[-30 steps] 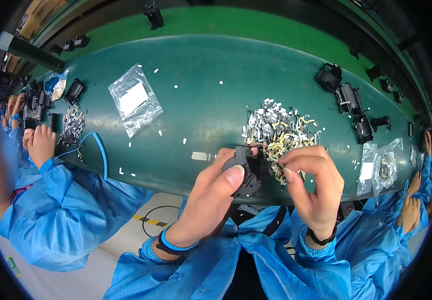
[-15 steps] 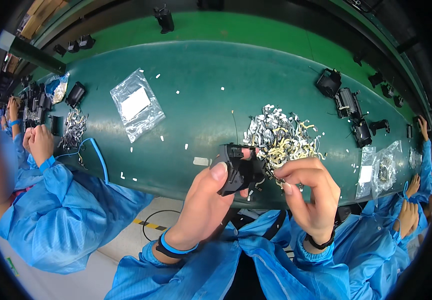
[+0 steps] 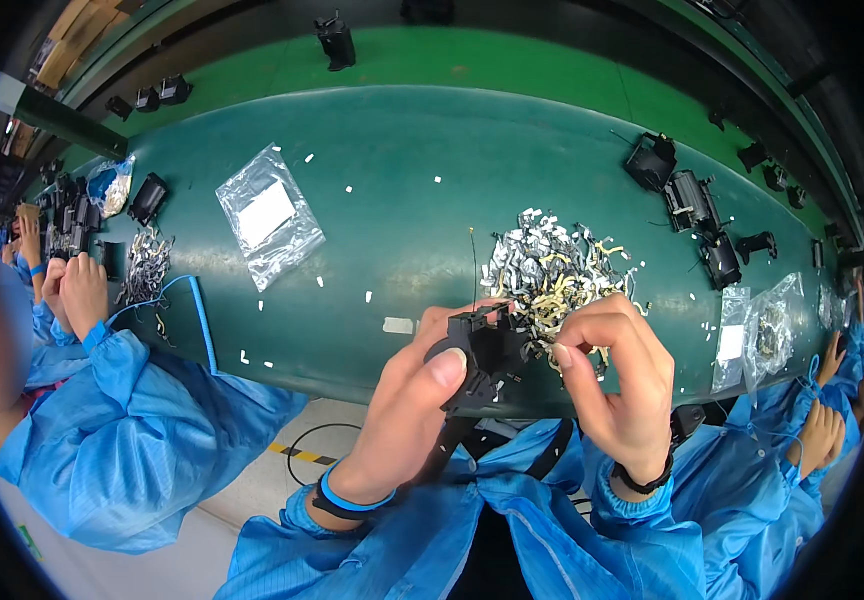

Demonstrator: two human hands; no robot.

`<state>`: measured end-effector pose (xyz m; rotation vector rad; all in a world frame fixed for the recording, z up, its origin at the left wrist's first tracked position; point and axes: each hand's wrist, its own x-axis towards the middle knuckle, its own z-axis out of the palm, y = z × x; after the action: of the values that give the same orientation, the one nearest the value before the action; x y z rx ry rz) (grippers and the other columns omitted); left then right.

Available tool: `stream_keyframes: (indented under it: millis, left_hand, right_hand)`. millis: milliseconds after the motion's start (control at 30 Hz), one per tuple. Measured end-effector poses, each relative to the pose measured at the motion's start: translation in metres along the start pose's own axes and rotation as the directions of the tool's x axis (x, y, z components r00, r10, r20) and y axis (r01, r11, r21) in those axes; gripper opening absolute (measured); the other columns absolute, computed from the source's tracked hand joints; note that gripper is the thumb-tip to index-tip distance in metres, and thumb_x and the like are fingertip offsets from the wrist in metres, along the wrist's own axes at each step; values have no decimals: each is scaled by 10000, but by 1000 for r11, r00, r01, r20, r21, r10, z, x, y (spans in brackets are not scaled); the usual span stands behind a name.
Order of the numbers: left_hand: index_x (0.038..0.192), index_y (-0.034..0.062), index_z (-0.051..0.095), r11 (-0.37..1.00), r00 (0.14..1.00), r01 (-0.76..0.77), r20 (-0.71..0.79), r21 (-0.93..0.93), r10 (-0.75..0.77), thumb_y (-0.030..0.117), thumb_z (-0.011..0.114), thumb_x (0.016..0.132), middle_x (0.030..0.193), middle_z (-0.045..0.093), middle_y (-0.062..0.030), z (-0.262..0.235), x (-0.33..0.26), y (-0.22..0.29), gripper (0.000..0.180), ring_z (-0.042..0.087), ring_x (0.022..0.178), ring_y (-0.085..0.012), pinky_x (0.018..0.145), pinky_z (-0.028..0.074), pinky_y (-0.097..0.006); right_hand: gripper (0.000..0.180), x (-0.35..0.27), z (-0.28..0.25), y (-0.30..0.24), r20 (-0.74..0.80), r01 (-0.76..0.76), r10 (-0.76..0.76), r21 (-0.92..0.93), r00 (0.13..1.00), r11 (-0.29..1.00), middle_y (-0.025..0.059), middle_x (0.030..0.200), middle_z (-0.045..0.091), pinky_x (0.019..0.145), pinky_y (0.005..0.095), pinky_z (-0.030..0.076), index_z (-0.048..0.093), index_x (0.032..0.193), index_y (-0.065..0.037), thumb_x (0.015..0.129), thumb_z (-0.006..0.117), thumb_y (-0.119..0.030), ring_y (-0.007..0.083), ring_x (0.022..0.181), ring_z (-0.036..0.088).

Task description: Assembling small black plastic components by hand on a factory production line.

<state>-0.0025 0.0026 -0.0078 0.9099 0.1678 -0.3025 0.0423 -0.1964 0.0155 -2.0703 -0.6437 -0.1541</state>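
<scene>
My left hand (image 3: 402,415) grips a black plastic housing (image 3: 487,360), its thumb pressed on the near side. A thin dark wire (image 3: 473,262) stands up from the housing's far side. Just to the right, my right hand (image 3: 620,390) has thumb and index finger pinched together; what lies between them, if anything, is too small to make out. Beyond both hands spreads a heap of short wire harnesses (image 3: 552,262), white, yellow and dark, with small connectors. The housing partly covers the heap's near left edge.
On the green table lie a clear plastic bag (image 3: 287,245) with a white label and scattered white scraps. Black housings (image 3: 694,205) and bagged cables (image 3: 774,335) sit at right. A co-worker's hands (image 3: 82,295) are at left, near another cable pile (image 3: 149,265); more people sit at right.
The housing has been turned in my left hand and sits slightly lower, its opening tilted differently. My right hand's fingertips stay pinched and have shifted a little.
</scene>
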Motion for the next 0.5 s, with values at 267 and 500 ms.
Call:
stream_keyframes:
  millis: [267,500]
  left_hand:
    - [1432,-58,464,999,1000,28,-2,-44,-28,335,508,1044,1335,566,-114,1,2,1,554,557,1264,-181,1096,420,-342]
    - [1445,-53,449,997,1000,13,2,-75,-13,356,505,1040,1362,567,-128,1,1,-2,578,544,1287,-190,1115,405,-356]
  right_hand:
    - [224,5,-3,-2,47,76,-74,-46,996,996,140,889,656,692,387,520,612,946,24,777,729,113,316,768,647]
    - [203,-5,7,-4,-50,-50,46,-75,998,996,131,870,648,673,363,522,610,937,25,791,719,113,286,753,647]
